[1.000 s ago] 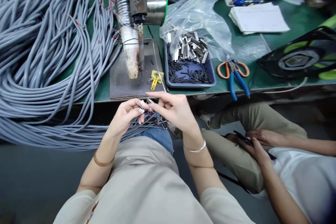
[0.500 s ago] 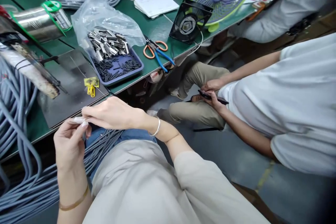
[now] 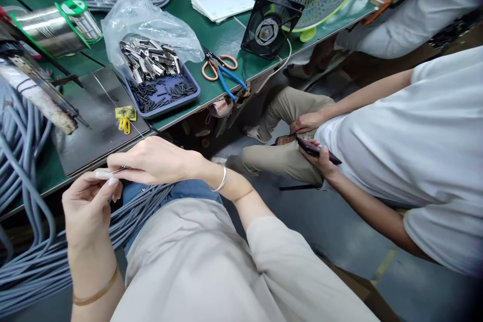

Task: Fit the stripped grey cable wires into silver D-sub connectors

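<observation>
In the head view, my left hand (image 3: 88,206) is raised in front of the bench edge, its thumb and fingers pinched on what looks like the end of a grey cable, mostly hidden by the fingers. Just right of it, my right hand (image 3: 151,161) pinches a thin, metallic, wire-like piece (image 3: 119,169) whose tip meets the left fingertips. A bundle of grey cables (image 3: 139,211) lies across my lap below both hands. Beyond the right hand, a thin strand runs over the dark plate (image 3: 81,131) past yellow clips (image 3: 124,119).
A blue tray (image 3: 169,105) holds metal connector parts, black pieces and a plastic bag (image 3: 151,15). Pliers (image 3: 224,73), a small black fan (image 3: 266,27) and solder spools (image 3: 47,32) stand on the bench. Grey cables (image 3: 18,151) hang at left. A seated person (image 3: 377,136) holds a phone.
Both my hands have shifted slightly left in the view, still pinched together. The bench things have also shifted a little with the camera. The person at right has one hand off the phone.
</observation>
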Demonstrator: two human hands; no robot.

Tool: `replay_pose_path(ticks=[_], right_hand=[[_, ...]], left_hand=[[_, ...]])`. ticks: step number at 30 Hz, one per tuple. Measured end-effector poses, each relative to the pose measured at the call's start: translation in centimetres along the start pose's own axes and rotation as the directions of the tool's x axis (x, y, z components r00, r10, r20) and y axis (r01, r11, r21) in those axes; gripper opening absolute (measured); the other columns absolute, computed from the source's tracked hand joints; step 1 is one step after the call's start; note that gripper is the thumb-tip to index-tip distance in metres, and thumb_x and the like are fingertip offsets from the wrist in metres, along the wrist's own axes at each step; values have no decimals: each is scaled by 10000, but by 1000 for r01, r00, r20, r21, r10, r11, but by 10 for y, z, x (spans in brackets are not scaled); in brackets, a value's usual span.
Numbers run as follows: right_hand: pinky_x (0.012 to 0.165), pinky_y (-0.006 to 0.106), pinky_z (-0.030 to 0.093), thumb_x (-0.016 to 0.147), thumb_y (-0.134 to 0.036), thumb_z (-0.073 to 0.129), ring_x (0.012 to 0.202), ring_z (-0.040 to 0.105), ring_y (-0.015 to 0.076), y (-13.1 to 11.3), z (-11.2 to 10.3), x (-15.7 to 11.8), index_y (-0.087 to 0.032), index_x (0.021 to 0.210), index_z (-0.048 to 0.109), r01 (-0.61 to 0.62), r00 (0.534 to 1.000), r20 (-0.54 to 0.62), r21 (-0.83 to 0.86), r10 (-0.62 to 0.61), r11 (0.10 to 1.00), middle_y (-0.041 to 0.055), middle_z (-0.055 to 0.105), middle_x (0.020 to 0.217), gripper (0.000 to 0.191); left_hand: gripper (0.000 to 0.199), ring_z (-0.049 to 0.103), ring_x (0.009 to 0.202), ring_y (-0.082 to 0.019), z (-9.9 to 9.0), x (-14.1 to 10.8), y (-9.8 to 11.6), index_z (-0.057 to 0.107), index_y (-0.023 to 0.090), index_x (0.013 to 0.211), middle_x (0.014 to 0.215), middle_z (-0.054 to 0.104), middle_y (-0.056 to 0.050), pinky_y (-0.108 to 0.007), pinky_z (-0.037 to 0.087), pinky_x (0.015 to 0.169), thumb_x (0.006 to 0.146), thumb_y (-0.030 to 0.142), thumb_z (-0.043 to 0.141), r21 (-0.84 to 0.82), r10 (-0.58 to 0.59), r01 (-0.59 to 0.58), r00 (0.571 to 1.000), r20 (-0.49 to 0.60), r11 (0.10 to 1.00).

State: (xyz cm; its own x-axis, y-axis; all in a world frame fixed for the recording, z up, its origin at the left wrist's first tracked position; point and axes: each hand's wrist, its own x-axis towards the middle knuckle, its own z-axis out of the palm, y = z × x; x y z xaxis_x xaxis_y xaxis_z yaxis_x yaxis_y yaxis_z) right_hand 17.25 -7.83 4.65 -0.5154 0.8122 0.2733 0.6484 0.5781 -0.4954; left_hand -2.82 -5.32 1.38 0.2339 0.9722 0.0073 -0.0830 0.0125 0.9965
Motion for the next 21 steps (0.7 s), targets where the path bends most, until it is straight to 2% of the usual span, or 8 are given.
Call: replay_pose_path(ticks=[4,7,13,16,18,20,21], right_hand=[[723,292,378,1102,-286,418,911,681,169,-3,-2,0,-203,1113,596,-2,1000,-5,12,2,1000,26,756,1017,196],[712,287,373,1097,-297,440,885,680,164,-4,-1,0,-195,1117,609,-13,1000,-22,11,13,1000,22,754,996,198],[692,259,390,1090,-275,433,829,674,128,1,-1,3,-178,1093,629,-8,994,-108,58,14,998,13,739,964,219],[678,224,433,1073,-283,454,707,629,84,2,-8,-3,-196,1028,642,2,982,-188,160,28,987,-30,699,835,212],[633,219,455,1052,-324,489,607,584,76,1,-16,-11,-228,984,651,-71,939,-311,236,144,969,-54,647,733,200],[562,246,449,1040,-380,496,533,551,94,-1,-21,-19,-260,942,657,-88,846,-492,253,207,963,-50,603,659,223],[522,268,439,1038,-436,488,502,538,110,-1,-22,-22,-275,998,668,-121,808,-533,264,250,957,-40,598,645,244]], left_hand=[[181,504,450,-80,-3,1,6,797,259,678,607,705,55,-220,375,405,580,216,943,-5,5,-5,999,35,1000],[165,481,428,-71,-6,7,11,795,256,676,658,741,32,-203,339,366,605,213,938,23,-32,30,995,96,999],[162,467,407,-69,-15,28,25,791,221,686,631,722,-16,-198,340,348,633,238,943,31,-54,48,970,236,998],[187,514,432,-91,-14,37,28,784,196,686,698,757,-56,-203,339,340,617,240,952,21,-45,41,973,228,999],[224,512,426,-89,-9,40,26,756,188,676,707,767,-66,-189,299,330,613,259,959,-74,-64,79,982,179,994],[234,495,421,-69,-4,41,19,737,177,699,703,765,-60,-177,297,351,639,260,947,-181,-115,137,985,128,974],[240,474,399,-56,-1,42,14,719,168,698,690,756,-48,-175,297,352,641,250,937,-220,-142,166,982,121,961]])
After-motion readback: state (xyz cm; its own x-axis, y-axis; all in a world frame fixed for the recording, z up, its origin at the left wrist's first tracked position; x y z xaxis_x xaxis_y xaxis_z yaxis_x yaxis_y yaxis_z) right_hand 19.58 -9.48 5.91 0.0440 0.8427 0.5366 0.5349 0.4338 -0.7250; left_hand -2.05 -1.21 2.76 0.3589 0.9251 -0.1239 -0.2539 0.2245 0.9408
